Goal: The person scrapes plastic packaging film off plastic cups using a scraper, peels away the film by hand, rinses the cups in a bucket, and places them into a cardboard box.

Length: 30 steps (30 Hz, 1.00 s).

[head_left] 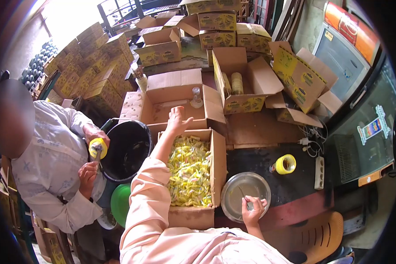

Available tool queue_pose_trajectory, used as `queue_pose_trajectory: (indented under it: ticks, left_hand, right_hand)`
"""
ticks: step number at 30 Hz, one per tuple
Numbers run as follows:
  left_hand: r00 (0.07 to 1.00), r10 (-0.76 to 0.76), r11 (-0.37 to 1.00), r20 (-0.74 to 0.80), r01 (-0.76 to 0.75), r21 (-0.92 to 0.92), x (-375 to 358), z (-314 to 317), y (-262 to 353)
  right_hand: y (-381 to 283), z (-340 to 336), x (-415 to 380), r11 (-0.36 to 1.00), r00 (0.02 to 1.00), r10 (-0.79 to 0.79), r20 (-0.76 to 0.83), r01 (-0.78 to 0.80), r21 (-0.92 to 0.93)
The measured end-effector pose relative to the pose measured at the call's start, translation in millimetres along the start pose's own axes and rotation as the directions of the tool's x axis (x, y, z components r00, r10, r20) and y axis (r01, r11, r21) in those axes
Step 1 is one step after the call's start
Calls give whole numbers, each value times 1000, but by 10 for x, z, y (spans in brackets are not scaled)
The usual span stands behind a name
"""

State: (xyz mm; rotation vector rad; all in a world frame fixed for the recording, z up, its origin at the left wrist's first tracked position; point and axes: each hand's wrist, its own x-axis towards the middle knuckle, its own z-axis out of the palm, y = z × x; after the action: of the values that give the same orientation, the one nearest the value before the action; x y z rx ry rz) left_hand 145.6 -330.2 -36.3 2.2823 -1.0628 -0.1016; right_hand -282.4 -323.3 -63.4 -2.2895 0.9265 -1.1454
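My left hand (177, 121) stretches forward with fingers apart and nothing in it. It is above the far edge of a cardboard box (218, 169) full of small yellow wrapped packets (189, 171). Ahead of it, a clear glass jar (196, 97) stands inside an open cardboard carton (174, 79). My right hand (253, 211) is over the near side of a round metal bowl (267, 189), fingers pinched together. A thin dark line shows by the fingertips; what they hold is too small to make out. A yellow-labelled jar (286, 164) stands right of the bowl.
At left, a person holds a yellow-labelled container (97, 148) and a tool beside a black bucket (126, 149). A green basin (120, 205) sits below. An open carton (246, 83) holds stacked round containers. A power strip (319, 172) and an orange chair (312, 237) are at right.
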Motion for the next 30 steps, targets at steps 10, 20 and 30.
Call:
queue_pose_trajectory:
  ticks: [10, 20, 30]
  left_hand:
    - [986, -147, 972, 82, 160, -173, 1351, 870, -530]
    - [984, -123, 992, -132, 118, -42, 2003, 1562, -551]
    - [976, -216, 976, 7, 216, 29, 1847, 1368, -490]
  right_hand:
    - [303, 309, 439, 987, 996, 93, -1, -93, -128]
    - [471, 457, 574, 959, 979, 203, -15, -202, -196]
    - [541, 477, 532, 972, 981, 192, -1, -191, -136]
